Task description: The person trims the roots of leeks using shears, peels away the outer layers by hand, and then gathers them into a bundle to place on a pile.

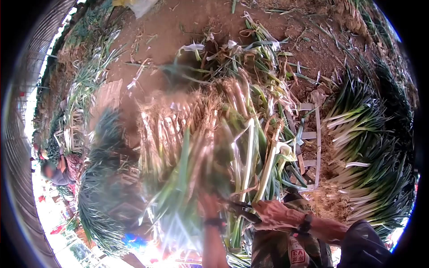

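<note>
My right hand [275, 215] is closed at the lower middle, by the handle of a dark tool [245, 211]. A long green onion [268, 172] with roots at its top reaches down to its fingers. My left hand [209, 201] is smeared by motion, left of the tool and over the lower part of the onions; its fingers cannot be made out. Beyond it lies a pile of unpeeled green onions [167, 134], roots upward. A paler stalk [247, 156] stands between the pile and the onion by my right hand.
Rows of cleaned green onions [357, 165] lie at the right beside a pale frame [317, 147]. Loose leaves and peelings [263, 58] cover soil at the top. More green leaves [100, 178] lie left, with a person [62, 172] at the far left.
</note>
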A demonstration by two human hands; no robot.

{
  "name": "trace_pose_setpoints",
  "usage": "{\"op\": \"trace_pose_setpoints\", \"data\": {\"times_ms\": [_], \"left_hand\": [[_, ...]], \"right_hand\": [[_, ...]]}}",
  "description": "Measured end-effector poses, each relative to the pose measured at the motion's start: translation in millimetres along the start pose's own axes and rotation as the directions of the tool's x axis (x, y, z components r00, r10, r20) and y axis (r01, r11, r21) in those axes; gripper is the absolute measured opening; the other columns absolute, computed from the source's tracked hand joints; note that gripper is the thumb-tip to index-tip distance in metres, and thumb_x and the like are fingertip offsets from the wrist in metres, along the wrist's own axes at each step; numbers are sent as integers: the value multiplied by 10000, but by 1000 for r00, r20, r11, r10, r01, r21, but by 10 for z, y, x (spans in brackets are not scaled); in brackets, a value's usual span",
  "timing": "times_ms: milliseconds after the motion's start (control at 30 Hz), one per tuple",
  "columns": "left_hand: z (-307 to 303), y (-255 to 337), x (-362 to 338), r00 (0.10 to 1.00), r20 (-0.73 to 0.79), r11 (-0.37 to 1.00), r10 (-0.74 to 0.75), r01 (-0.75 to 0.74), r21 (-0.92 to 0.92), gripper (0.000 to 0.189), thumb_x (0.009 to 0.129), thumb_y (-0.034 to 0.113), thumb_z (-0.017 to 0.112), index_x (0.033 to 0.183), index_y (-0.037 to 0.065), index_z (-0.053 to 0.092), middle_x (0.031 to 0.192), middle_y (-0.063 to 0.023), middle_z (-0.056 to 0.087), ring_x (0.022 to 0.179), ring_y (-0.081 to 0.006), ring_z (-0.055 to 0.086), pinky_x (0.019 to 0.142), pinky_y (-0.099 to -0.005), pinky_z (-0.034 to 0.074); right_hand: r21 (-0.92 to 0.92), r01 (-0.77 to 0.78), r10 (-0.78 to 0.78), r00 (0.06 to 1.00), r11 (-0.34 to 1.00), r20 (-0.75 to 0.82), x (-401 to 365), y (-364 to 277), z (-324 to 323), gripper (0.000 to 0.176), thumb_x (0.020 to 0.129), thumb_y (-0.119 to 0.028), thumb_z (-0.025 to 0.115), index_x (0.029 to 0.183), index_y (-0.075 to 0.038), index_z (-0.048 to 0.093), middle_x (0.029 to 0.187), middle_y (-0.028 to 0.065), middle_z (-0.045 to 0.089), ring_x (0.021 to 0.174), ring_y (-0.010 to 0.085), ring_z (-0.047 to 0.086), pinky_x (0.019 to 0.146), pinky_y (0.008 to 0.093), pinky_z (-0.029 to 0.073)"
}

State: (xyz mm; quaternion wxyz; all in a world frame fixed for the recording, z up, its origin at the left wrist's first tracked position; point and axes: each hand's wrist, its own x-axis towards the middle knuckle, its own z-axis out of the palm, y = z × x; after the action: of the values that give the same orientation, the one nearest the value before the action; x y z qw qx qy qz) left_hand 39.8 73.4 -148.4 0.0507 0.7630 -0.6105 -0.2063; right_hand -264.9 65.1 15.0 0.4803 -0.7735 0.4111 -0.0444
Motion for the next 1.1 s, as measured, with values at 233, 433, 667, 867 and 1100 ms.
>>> {"op": "trace_pose_setpoints", "data": {"times_ms": [233,433,667,867,1100], "left_hand": [[-366,299,243,981,175,992,-89,102,-67,652,727,168,743,1317,-29,547,1222,-284,599,1119,-451,583,999,-480,458],[-313,304,398,920,335,966,-201,244,-91,607,698,252,790,1222,-9,629,1233,-275,630,1162,-404,592,987,-465,465],[-389,674,305,965,207,986,-164,168,-4,514,655,281,814,1038,-30,672,1066,-260,649,1009,-427,611,879,-463,495],[-182,521,105,971,206,986,-121,141,-86,546,677,223,809,1115,-53,633,1059,-266,653,985,-403,626,855,-452,499],[-514,754,53,980,200,952,13,49,-302,582,676,219,833,1146,-55,625,990,-245,678,877,-375,648,796,-434,517]], "right_hand": [[66,-181,179,983,981,37,194,-44,-99,586,801,-399,736,1075,75,528,855,173,580,753,332,621,596,438,518],[175,-225,210,973,959,97,150,-204,-329,647,809,-423,742,1107,108,523,881,205,595,744,365,631,595,454,523],[165,-185,162,977,969,142,-55,-171,-194,736,827,-492,732,1147,133,510,880,213,583,700,352,626,557,462,519],[78,-131,122,987,988,107,-118,-223,-220,752,841,-517,718,1154,134,509,880,206,580,695,337,625,538,446,511],[103,-217,214,976,971,40,17,-40,-244,732,839,-496,709,1164,127,501,858,201,585,714,343,625,552,455,503]]}}
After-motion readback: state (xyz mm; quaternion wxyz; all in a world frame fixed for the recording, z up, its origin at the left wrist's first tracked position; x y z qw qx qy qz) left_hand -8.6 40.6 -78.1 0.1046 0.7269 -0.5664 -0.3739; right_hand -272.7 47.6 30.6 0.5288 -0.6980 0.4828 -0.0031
